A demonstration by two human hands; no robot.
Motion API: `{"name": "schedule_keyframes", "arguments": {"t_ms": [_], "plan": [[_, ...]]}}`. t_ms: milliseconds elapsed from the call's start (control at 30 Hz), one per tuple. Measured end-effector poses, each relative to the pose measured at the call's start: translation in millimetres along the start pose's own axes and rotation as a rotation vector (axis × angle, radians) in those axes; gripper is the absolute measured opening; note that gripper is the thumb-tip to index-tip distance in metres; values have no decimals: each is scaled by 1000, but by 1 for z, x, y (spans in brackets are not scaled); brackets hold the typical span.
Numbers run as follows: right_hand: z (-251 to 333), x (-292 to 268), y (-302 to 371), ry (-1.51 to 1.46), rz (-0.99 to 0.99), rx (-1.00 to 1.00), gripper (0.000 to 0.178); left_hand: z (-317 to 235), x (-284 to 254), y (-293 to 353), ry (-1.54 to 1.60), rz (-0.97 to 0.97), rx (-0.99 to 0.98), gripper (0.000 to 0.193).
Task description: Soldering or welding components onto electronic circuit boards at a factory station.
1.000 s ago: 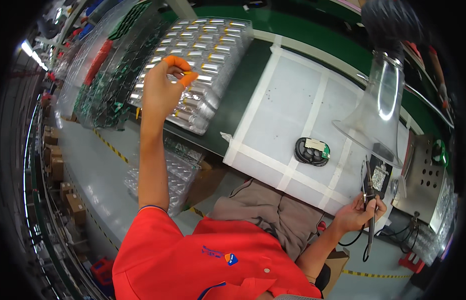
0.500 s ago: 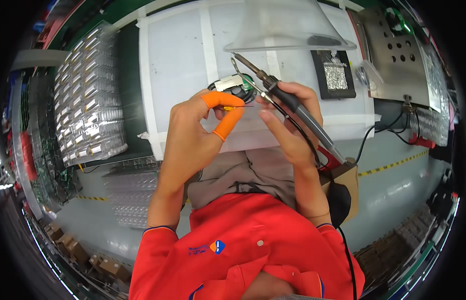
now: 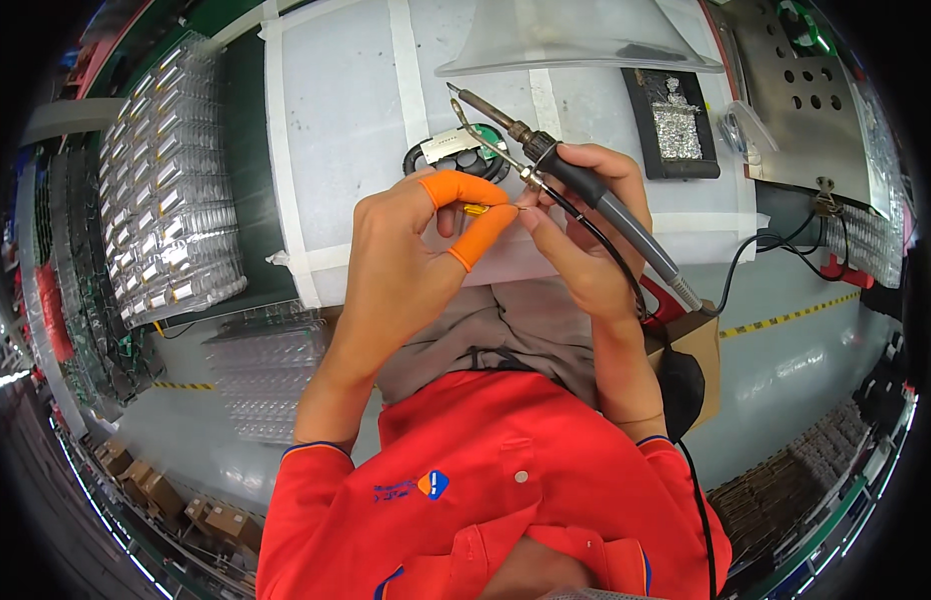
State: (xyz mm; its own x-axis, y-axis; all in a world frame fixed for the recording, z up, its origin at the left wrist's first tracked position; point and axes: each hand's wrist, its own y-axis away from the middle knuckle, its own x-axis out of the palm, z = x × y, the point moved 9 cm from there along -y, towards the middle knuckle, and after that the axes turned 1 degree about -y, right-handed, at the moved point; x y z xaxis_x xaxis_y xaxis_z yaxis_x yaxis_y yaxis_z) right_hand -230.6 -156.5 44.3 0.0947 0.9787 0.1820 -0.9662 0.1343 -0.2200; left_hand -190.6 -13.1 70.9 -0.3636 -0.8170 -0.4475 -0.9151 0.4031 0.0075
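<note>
My left hand [image 3: 398,255], with orange finger cots on the thumb and index finger, pinches a small yellow part [image 3: 475,210] with a thin lead. My right hand [image 3: 589,270] grips a grey-and-black soldering iron [image 3: 626,232], its tip pointing up and left. A thin metal tube [image 3: 484,142] with a black cable runs along the iron. The right thumb and index finger close in at the end of the lead, almost touching the left fingertips. Just beyond the hands lies a black round-ended housing [image 3: 416,160] with a white label and a green circuit board [image 3: 493,140], partly hidden.
A clear hood [image 3: 586,40] hangs over the far side of the white taped work surface [image 3: 336,120]. To the right are a black tray of solder scraps [image 3: 708,165] and a perforated metal box [image 3: 786,130]. Stacked clear plastic trays [image 3: 171,190] stand at left.
My left hand has moved right with the yellow part, and its fingertips now nearly meet those of my right hand at the lead. The soldering iron stays in my right hand.
</note>
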Motion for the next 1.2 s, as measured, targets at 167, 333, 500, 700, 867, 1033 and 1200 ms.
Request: {"name": "schedule_keyframes", "arguments": {"t_ms": [167,333,500,700,867,1033,1200], "plan": [[5,-15,2,85,-146,-9,42,-13,-13,-4,-153,-144,145,10],[3,-40,3,78,-392,-21,21,-4,-18,-30,-354,-151,226,8],[7,-33,2,21,-323,-144,15,6,-9,-38,-397,-137,289,11],[3,-30,0,29,-284,-126,16,8,-9,-37,-403,-138,296,13],[6,-26,-3,37,-202,-173,17,7,-8,-40,-415,-139,289,14],[5,-26,-2,68,-193,-172,17,1,-8,-38,-464,-125,307,12],[8,-32,0,47,-247,-208,16,-8,-9,-41,-543,-126,348,10]]}}
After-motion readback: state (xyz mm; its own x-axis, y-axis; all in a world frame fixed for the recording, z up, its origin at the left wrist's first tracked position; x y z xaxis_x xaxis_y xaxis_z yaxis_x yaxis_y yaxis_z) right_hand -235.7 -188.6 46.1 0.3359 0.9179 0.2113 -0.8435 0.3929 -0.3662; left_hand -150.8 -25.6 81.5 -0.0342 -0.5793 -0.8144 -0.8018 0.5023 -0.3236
